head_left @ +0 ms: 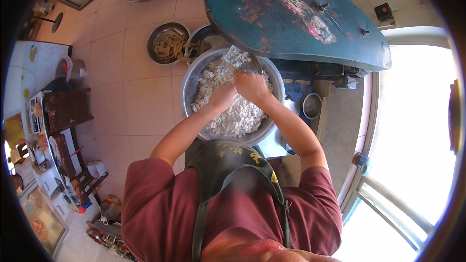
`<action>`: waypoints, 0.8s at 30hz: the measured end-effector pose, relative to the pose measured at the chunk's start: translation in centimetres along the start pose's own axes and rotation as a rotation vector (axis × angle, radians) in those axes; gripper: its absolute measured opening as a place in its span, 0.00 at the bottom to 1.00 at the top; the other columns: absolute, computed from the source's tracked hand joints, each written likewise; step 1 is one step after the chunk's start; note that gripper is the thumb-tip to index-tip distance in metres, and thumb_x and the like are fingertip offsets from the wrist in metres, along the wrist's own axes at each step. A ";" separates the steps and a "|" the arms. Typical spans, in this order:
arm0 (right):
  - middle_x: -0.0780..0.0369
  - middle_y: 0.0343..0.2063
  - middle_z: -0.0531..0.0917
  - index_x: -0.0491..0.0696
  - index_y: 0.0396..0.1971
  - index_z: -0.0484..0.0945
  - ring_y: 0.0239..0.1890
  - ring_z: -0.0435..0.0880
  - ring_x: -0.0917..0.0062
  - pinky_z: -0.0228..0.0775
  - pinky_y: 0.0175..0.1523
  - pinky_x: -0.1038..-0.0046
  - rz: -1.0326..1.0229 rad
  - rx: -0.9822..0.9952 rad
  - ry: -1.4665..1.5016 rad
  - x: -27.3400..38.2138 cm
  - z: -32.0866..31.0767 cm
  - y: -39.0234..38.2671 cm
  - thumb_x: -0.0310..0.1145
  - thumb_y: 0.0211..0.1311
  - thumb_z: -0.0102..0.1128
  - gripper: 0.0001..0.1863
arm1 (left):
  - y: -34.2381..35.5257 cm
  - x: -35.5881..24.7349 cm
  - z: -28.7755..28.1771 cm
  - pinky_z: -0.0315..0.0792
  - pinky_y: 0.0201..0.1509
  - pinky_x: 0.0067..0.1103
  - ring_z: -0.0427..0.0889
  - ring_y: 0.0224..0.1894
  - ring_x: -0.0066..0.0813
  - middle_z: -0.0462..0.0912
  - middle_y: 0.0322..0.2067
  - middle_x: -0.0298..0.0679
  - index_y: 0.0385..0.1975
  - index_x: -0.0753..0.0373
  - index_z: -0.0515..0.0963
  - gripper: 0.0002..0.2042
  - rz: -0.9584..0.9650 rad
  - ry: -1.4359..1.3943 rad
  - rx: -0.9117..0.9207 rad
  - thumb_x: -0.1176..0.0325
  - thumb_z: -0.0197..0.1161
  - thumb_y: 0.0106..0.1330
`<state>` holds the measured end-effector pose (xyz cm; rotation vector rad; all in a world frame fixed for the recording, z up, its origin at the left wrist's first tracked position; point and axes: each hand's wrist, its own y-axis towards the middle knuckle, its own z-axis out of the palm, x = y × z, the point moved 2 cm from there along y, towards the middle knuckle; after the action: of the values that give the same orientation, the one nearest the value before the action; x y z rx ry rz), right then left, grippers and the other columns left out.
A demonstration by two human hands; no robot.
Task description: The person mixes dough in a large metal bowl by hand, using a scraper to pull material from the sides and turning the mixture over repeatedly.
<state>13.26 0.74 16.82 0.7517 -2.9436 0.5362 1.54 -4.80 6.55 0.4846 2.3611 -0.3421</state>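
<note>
Crumbly, pale floury dough [238,116] fills much of a large metal basin [186,90] in front of me. My right hand [251,87] is over the dough, closed on a flat scraper [238,57] with a broad, flour-dusted face. The scraper's far edge is near the basin's far rim. Against the right hand, my left hand [223,97] is closed with its fingers curled. What those fingers hold, if anything, is hidden.
A large worn teal machine cover [291,14] overhangs the basin's far right side. Beyond the basin's far left rim, a metal bowl [168,43] of flat beige strips stands on the tiled floor [141,102]. A small metal bowl [311,106] lies to the right.
</note>
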 end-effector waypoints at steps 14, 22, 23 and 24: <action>0.53 0.23 0.84 0.51 0.59 0.73 0.26 0.86 0.59 0.79 0.30 0.59 0.115 -0.477 -0.081 -7.7 4.7 5.1 0.34 0.63 0.52 0.23 | 0.7 -0.2 0.8 0.76 0.49 0.34 0.81 0.46 0.42 0.80 0.44 0.43 0.45 0.61 0.75 0.15 -0.178 -0.198 -0.011 0.75 0.67 0.58; 0.50 0.28 0.85 0.59 0.69 0.62 0.27 0.86 0.55 0.80 0.31 0.54 0.022 -0.111 0.081 -0.4 0.6 -1.4 0.35 0.68 0.44 0.28 | -0.4 1.5 0.4 0.75 0.49 0.34 0.80 0.43 0.44 0.77 0.43 0.46 0.41 0.63 0.76 0.13 -0.151 -0.212 -0.113 0.76 0.68 0.57; 0.49 0.29 0.85 0.59 0.70 0.61 0.28 0.86 0.54 0.80 0.32 0.54 0.096 -0.078 0.079 -1.1 1.3 0.1 0.36 0.68 0.44 0.29 | -0.4 1.7 1.1 0.75 0.49 0.34 0.80 0.43 0.44 0.77 0.43 0.46 0.41 0.63 0.76 0.14 -0.138 -0.194 -0.122 0.77 0.68 0.56; 0.49 0.30 0.85 0.58 0.70 0.60 0.29 0.86 0.54 0.80 0.33 0.53 0.178 -0.051 0.078 -2.7 2.3 2.8 0.36 0.68 0.44 0.29 | -0.2 1.2 1.1 0.75 0.49 0.34 0.80 0.44 0.45 0.77 0.44 0.46 0.42 0.63 0.75 0.14 -0.139 -0.191 -0.096 0.78 0.68 0.56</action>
<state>14.38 3.42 13.39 0.4563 -2.9552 0.4872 1.26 -5.09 4.93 0.2320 2.2180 -0.3218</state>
